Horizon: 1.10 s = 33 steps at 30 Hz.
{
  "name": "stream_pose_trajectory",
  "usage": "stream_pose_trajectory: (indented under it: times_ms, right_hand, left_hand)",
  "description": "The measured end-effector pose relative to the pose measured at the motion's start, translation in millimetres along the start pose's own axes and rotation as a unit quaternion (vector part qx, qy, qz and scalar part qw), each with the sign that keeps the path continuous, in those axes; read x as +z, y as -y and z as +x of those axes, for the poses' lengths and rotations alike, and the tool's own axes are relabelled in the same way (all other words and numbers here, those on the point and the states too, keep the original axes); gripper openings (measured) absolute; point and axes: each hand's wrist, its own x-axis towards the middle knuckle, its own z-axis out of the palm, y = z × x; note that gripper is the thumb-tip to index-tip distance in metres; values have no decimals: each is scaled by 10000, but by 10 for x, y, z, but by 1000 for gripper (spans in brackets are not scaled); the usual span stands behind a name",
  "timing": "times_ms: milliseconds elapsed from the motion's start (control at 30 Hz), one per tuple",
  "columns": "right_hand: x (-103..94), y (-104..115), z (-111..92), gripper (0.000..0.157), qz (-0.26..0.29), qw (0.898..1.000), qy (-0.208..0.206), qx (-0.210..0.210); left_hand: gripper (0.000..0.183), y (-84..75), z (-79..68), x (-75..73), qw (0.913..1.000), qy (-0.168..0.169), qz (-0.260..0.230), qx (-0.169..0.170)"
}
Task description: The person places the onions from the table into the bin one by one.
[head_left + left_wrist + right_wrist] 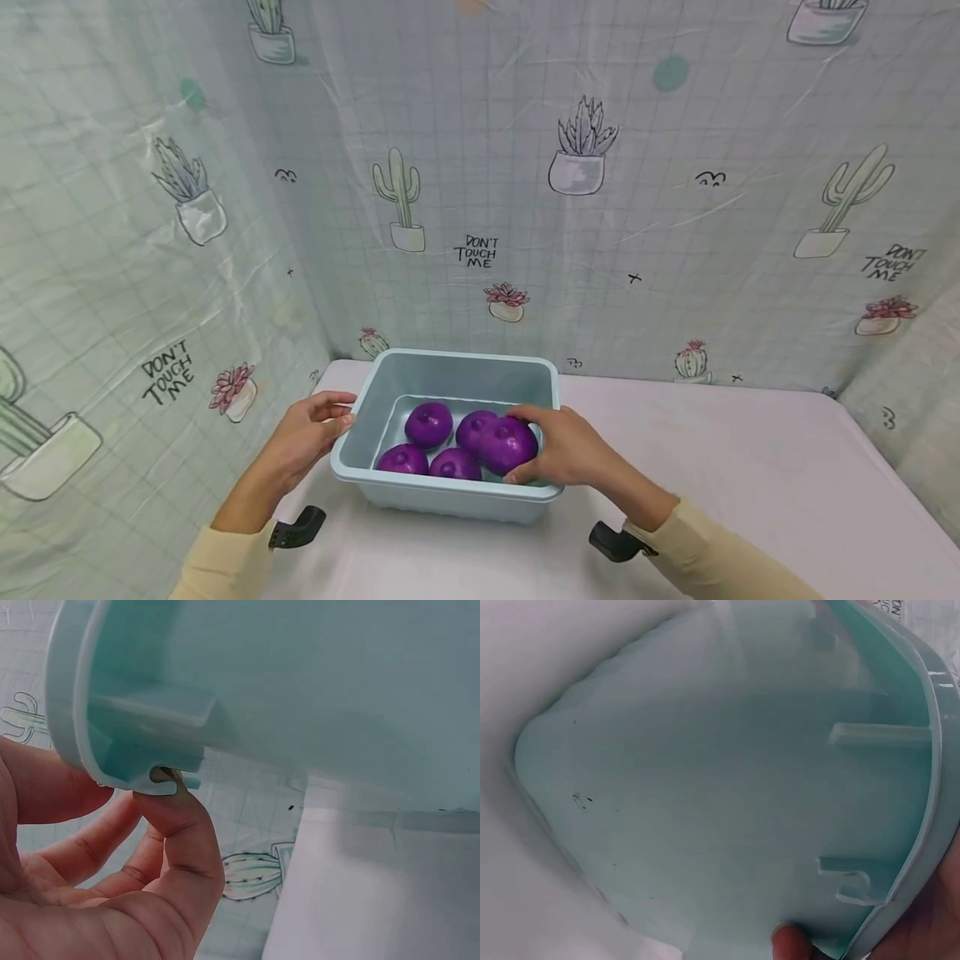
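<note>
A light blue plastic bin [450, 496] stands on the table with several glossy, round purple onions [429, 425] inside. My left hand [309, 435] pinches the bin's left rim; in the left wrist view, the thumb lies at the rim [66, 690] and a bent finger hooks under it by a small notched tab. Reaching over the right rim, my right hand [558, 446] holds the rightmost purple onion [507, 446] between fingers and thumb. That onion overlaps its neighbour in the head view. A fingertip [790, 943] shows against the bin's outer wall [705, 795] in the right wrist view.
The white table [720, 483] stretches to the right of the bin. Sheeting printed with cacti [577, 275] hangs behind the table and along both sides, close to the bin's back and left. Black wrist mounts [298, 528] jut out from both sleeves.
</note>
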Motion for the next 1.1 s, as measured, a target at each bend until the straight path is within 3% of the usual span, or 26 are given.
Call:
stream_pose_trajectory:
  times_ms: [300,467,600,700,800,967,1100]
  right_hand:
    - [-5,26,-20,81,-361,9988,90,-311]
    - [-11,16,-30,68,-495,9985,109,-229]
    - [-25,6,-62,65,-408,9990,91,-152]
    - [-73,-15,-114,65,-395,9991,-36,-178]
    - [-168,-44,-167,65,-572,9973,-303,-340]
    - [-312,-124,-223,70,-1101,9896,-796,-465]
    - [-373,-216,-234,77,-1435,9829,-1100,-362]
  left_hand:
    - [41,-20,-7,-35,9998,97,-170,102]
    - [42,-29,10,-18,9998,125,-140,98]
    - [41,-29,21,3,9998,133,-78,94]
    - [40,-30,25,13,9998,142,96,106]
    - [41,-49,18,4,9981,109,569,222]
    - [49,-169,-37,-18,9826,0,1785,505]
    - [64,-360,-64,36,9550,-110,2787,1004]
